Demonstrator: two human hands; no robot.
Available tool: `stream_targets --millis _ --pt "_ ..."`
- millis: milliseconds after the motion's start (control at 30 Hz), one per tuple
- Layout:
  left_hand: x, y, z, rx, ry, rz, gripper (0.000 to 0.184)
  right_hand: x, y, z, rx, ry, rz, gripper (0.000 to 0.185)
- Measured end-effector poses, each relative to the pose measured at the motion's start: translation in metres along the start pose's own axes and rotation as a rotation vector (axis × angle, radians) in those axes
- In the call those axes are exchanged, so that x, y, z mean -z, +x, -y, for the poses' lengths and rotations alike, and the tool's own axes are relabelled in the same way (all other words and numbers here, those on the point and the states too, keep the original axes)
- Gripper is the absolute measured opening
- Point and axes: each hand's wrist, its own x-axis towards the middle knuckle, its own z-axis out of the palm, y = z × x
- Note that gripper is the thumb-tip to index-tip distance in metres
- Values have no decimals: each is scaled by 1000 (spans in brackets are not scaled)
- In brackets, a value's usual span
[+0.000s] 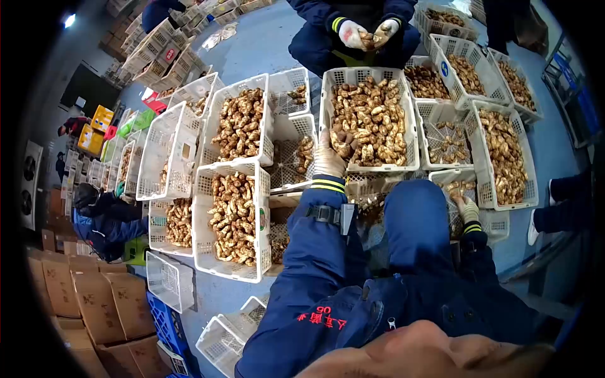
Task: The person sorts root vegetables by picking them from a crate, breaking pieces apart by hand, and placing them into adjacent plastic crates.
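Observation:
My left hand [329, 159], in a pale glove, is closed around dark-capped mushrooms [341, 142] at the left rim of a white crate [325, 94]. Brown and cream mushrooms [372, 120] fill that crate. To the right of my knee, my gloved right hand [467, 210] reaches over a lower white crate [444, 174] with some mushrooms in it. Its fingers are curled, and what they hold cannot be made out. A partly filled crate [293, 125] stands just left of my left hand.
Full crates of mushrooms [234, 214] stand at the left, and another full crate [502, 151] at the right. Opposite me, a person's gloved hands [368, 34] hold mushrooms. Another person [104, 220] works at far left. Cardboard boxes [97, 302] and empty crates [170, 280] lie lower left.

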Motion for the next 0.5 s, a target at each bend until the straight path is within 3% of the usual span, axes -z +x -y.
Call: stream_targets --millis 33,67,133,200,267,333,467,500 --pt "-14 -6 1 -37 51 -137 40 11 -13 18 -45 16 -6 58" --pt "-31 -15 0 -72 139 -240 38 -23 15 -13 147 200 -88 54" --pt "-19 -10 0 -120 73 -153 35 39 -14 72 274 73 9 52" --pt "-27 -14 -3 -129 -42 -204 33 50 8 125 353 194 151 50" --pt "-25 -15 -7 -191 -2 -316 34 81 9 199 625 135 117 46" --pt "-13 -10 -14 -203 -6 -274 32 96 10 271 665 137 273 41" --pt "-20 -11 -23 -175 8 -260 19 66 43 355 1036 -288 345 37" --pt "-17 -9 -26 -213 37 -307 19 50 46 378 992 -417 377 35"
